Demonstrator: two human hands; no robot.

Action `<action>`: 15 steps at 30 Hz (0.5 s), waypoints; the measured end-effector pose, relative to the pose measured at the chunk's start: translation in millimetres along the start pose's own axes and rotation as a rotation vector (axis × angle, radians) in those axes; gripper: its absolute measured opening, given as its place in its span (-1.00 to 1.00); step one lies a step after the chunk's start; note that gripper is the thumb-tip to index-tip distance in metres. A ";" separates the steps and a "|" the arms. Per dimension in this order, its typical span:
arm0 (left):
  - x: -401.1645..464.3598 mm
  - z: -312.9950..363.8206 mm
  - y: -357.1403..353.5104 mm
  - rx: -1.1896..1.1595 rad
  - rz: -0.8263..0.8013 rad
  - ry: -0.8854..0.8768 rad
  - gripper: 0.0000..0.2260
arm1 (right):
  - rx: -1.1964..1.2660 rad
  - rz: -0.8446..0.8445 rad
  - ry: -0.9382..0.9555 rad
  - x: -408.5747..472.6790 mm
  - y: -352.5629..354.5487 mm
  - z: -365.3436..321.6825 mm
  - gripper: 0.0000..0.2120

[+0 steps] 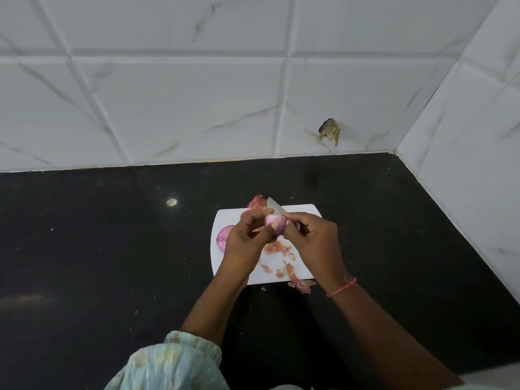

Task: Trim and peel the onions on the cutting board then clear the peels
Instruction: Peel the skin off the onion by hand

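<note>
On the cutting board, one onion lies left, peels right.

Desk is showing as dark polished stone, glossy, dust-specked. Cutting board is looking like smooth white plastic. Knife blade is reading as dull metal. Peels are appearing papery, dry. Wall tiles are gleaming, marble-veined.

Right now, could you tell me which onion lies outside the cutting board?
The unpeeled onion behind the cutting board's far edge; one is in the hands, another rests on the board.
</note>
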State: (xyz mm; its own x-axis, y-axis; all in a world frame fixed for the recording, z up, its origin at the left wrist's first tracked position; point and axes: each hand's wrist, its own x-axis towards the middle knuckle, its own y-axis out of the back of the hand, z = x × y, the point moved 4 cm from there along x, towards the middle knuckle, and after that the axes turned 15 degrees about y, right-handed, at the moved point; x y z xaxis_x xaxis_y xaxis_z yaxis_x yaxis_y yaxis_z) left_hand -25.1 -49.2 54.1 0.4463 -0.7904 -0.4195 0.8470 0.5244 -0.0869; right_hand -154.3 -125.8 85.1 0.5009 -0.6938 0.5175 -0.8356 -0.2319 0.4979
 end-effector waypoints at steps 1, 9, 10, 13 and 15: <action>-1.3 0.4 -1.1 -0.011 -0.018 0.011 -0.69 | 0.010 0.028 -0.009 -0.4 0.8 0.7 -0.88; 1.2 -8.4 -6.2 -0.154 -0.074 0.188 -0.74 | 0.151 0.028 -0.121 1.1 -4.6 2.7 -0.86; 0.3 -6.6 -8.2 -0.169 -0.099 0.187 -0.74 | 0.192 0.032 -0.157 1.1 -5.4 2.9 -0.86; 0.1 -5.3 -10.7 -0.277 -0.133 0.225 -0.73 | 0.296 0.050 -0.252 1.7 -5.4 4.2 -0.83; 1.1 -5.1 -10.1 -0.346 -0.148 0.243 -0.73 | 0.320 0.008 -0.271 1.1 -6.4 6.9 -0.95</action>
State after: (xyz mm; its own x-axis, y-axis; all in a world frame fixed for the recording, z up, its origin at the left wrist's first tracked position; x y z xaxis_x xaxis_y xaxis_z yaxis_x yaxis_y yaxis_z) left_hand -34.6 -53.8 49.9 0.2117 -0.7890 -0.5767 0.7317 0.5192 -0.4416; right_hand -149.9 -129.8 77.7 0.4521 -0.8408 0.2976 -0.8887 -0.3960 0.2311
